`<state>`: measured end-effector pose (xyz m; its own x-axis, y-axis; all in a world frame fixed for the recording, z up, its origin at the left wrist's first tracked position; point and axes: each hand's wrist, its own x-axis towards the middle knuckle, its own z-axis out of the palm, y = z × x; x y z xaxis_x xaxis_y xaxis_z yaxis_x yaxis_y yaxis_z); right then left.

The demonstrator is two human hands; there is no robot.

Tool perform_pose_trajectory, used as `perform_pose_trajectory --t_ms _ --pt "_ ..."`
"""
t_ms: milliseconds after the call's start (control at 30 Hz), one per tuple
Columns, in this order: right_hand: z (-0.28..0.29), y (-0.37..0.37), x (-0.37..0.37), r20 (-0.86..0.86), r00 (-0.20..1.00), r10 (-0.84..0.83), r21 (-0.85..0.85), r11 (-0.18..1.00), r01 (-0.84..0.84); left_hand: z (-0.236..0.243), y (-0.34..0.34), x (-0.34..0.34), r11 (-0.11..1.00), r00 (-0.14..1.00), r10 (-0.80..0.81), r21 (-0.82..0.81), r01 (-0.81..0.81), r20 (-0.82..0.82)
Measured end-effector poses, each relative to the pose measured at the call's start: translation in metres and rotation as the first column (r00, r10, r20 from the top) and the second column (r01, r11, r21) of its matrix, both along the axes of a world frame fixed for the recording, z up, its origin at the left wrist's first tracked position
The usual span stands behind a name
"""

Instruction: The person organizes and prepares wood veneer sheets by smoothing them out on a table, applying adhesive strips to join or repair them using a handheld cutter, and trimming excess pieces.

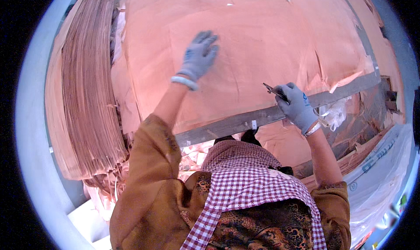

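My left hand [200, 55], in a grey glove with a white cuff, is over a wide, thin pinkish wood veneer sheet [253, 44]. Its fingers are stretched out and slightly blurred, and nothing is in them; I cannot tell whether the palm touches the sheet. Near the sheet's front edge, my right hand [297, 108], gloved too, is closed round a small dark pointed tool [273, 90]. The tool's tip points left and away from me; its exact kind is hard to make out.
A tall stack of veneer sheets [87, 79] stands along the left. A grey bar [227, 126] runs along the worktable's front. Torn veneer scraps [280, 143] and clear plastic [334, 114] lie below it. Printed plastic wrapping [380, 162] covers something at the lower right.
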<state>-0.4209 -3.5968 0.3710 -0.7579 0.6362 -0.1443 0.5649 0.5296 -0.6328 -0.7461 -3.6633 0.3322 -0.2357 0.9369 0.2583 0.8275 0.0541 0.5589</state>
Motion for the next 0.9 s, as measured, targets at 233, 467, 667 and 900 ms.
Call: perform_pose_trajectory --t_ms 233,467,667,900 --pt "-0.017 -0.023 -0.047 0.049 0.999 0.02 -0.058 0.998 -0.018 -0.001 -0.094 -0.037 0.76 0.809 0.504 -0.29 -0.582 -0.303" --pt "-0.015 -0.034 -0.051 0.206 0.979 -0.002 0.099 0.995 -0.019 -0.006 -0.097 -0.022 0.715 0.762 0.625 -0.268 -0.646 -0.17" --pt "-0.002 -0.018 -0.043 0.257 0.961 -0.107 0.137 0.988 0.074 -0.017 -0.113 -0.017 0.75 0.803 0.595 -0.331 -0.572 -0.038" --pt "-0.037 -0.027 -0.022 0.1 0.994 -0.049 0.153 0.988 0.034 0.019 -0.086 -0.035 0.83 0.843 0.525 -0.294 -0.475 0.12"
